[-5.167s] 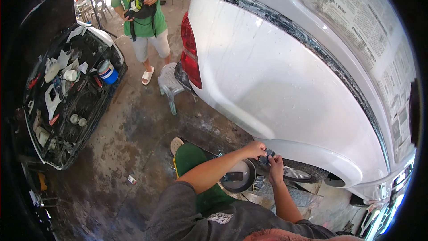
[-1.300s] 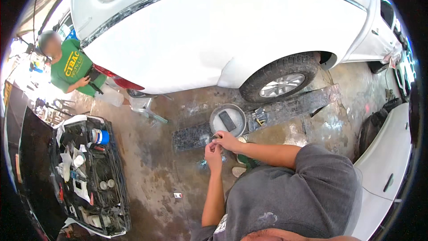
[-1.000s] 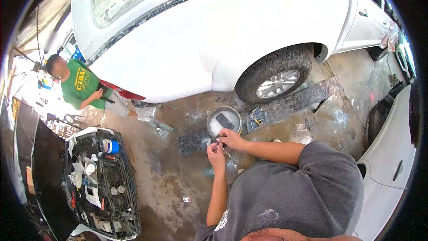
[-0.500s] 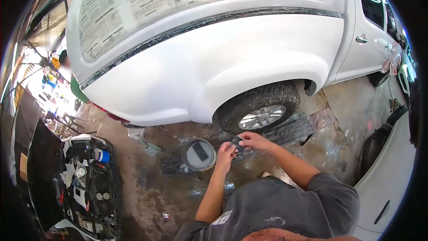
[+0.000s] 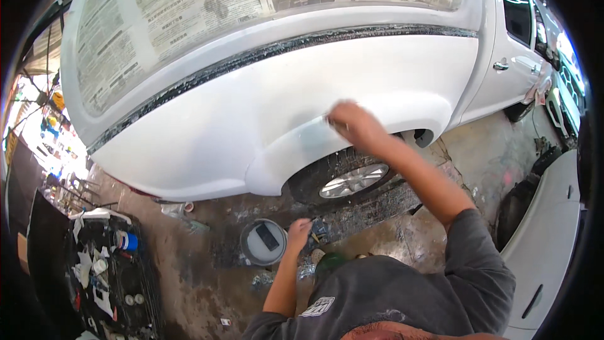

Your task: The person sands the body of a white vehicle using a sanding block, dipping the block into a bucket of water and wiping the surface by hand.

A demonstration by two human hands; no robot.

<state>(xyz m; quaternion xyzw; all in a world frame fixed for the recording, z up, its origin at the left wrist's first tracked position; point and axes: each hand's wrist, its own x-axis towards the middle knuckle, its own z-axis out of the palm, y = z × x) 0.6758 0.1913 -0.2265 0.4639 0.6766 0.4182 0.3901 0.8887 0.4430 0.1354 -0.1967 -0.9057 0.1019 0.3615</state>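
Note:
My right hand point(image 5: 357, 127) is raised against the white rear fender point(image 5: 296, 138) of a pickup, just above the wheel arch. Its fingers are curled and smeared by motion; what they hold, if anything, cannot be made out. Wet streaks show on the tyre point(image 5: 302, 182) below. Lower down, my left hand point(image 5: 298, 235) is closed beside a round grey bucket point(image 5: 243, 247), with a small dark edge by its fingertips that blends into the dark ground. Cloudy liquid fills the bucket, and a dark rectangular block point(image 5: 267, 237) lies in it.
Newspaper point(image 5: 220, 0) masks the pickup's side window. A dark plank point(image 5: 371, 211) lies along the wheel. At left, a black upturned car part point(image 5: 141, 289) holds a blue-and-white can point(image 5: 126, 240) and scraps. A pale car panel point(image 5: 550, 239) stands close on my right.
My hands have parted from the dark flat piece they held together. My right hand rose to the fender; my left dropped slightly beside the bucket. The view shifted.

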